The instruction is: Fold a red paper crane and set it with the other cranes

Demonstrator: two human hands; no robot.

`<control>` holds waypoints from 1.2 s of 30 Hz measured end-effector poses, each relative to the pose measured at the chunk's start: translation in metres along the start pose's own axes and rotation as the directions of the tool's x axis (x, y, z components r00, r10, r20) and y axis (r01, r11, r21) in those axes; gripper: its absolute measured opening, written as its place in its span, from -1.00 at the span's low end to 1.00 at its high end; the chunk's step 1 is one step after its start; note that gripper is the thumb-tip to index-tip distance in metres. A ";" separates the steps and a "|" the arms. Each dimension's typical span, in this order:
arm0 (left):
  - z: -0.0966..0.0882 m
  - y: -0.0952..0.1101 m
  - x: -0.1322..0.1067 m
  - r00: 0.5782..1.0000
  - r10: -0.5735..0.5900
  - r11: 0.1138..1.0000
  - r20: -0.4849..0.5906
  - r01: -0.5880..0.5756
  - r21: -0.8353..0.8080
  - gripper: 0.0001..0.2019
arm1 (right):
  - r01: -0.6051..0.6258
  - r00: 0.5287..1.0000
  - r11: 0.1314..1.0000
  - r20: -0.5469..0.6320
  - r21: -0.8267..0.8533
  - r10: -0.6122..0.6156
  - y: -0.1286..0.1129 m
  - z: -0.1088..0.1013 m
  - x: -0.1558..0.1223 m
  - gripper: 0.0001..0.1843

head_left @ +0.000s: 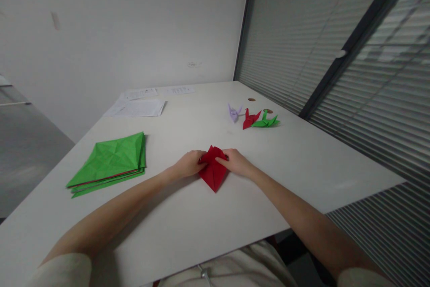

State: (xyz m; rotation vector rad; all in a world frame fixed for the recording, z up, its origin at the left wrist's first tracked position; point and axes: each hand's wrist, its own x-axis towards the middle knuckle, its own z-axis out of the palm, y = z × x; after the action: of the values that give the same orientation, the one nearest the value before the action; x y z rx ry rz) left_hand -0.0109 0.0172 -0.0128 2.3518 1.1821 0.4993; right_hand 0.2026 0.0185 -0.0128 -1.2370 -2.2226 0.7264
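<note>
A folded red paper (213, 173) lies on the white table (188, 224), its point toward me. My left hand (188, 164) pinches its upper left edge with curled fingers. My right hand (235, 162) pinches the upper right edge, thumb pressed on the paper. Both hands rest on the table on either side of the paper.
A stack of creased green paper sheets (110, 161) lies at the left. Three folded paper figures stand at the back right: lilac (234, 112), red (250, 119), green (267, 121). White printed sheets (141, 105) lie at the far end. Window blinds (336, 54) run along the right.
</note>
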 end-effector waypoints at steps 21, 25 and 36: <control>0.012 -0.007 0.005 0.994 -0.080 0.942 -0.071 0.052 -0.331 -0.64 | -0.068 0.995 0.996 -0.070 0.056 0.072 -0.001 0.003 0.003 -0.70; 0.016 -0.008 0.006 0.996 -0.086 0.891 -0.039 0.059 -0.451 -0.54 | -0.038 0.988 0.999 -0.150 0.011 0.039 -0.002 0.002 0.003 -0.58; 0.001 0.025 -0.014 0.903 0.256 0.960 -0.343 -0.197 0.199 -0.67 | -0.089 0.968 0.993 -0.242 -0.073 0.069 -0.004 -0.001 0.004 -0.72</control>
State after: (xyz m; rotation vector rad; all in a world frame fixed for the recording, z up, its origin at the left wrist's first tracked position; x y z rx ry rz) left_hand -0.0020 -0.0082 -0.0014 2.6300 1.1404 0.9963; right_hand 0.1991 0.0203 -0.0091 -1.3829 -2.0329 0.4885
